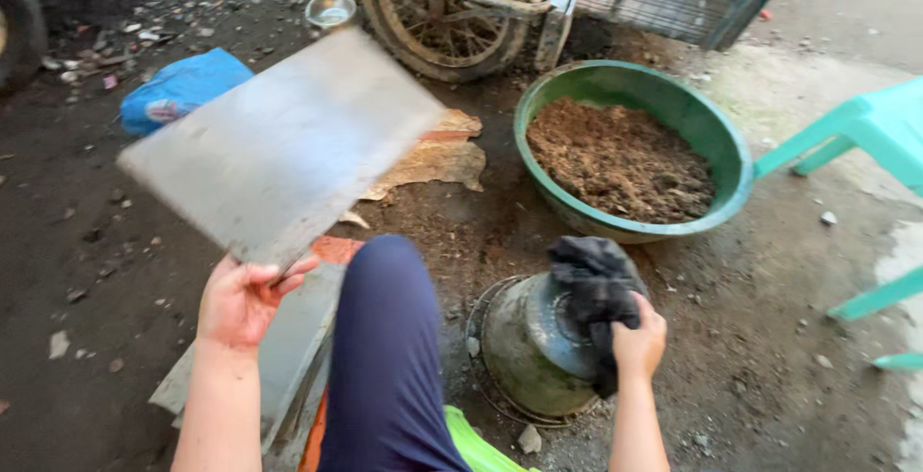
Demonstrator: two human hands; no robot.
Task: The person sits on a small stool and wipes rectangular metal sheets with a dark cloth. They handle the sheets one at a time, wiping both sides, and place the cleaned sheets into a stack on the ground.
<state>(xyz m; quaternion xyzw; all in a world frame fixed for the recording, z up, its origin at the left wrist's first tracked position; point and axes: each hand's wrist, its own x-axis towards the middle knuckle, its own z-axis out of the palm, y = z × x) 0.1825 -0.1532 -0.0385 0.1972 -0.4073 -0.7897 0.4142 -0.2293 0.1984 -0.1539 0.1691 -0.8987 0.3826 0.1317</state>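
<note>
Dirt ground (788,337), outdoors; left hand (240,299) grip clenched on metal sheet (279,145), right hand (639,342) grasping black cloth (596,285).

Left hand (240,299): grip closed on the lower corner of a flat grey rectangular metal sheet (284,145), held tilted above the dirt ground. Right hand (639,342): clutching a crumpled black cloth (596,289) pressed on an overturned dull metal pot (534,347). Nearby: round green plastic basin of brown soil (625,155), blue plastic bag (178,87), rusty wheel (447,11), turquoise plastic chair (865,136).
</note>
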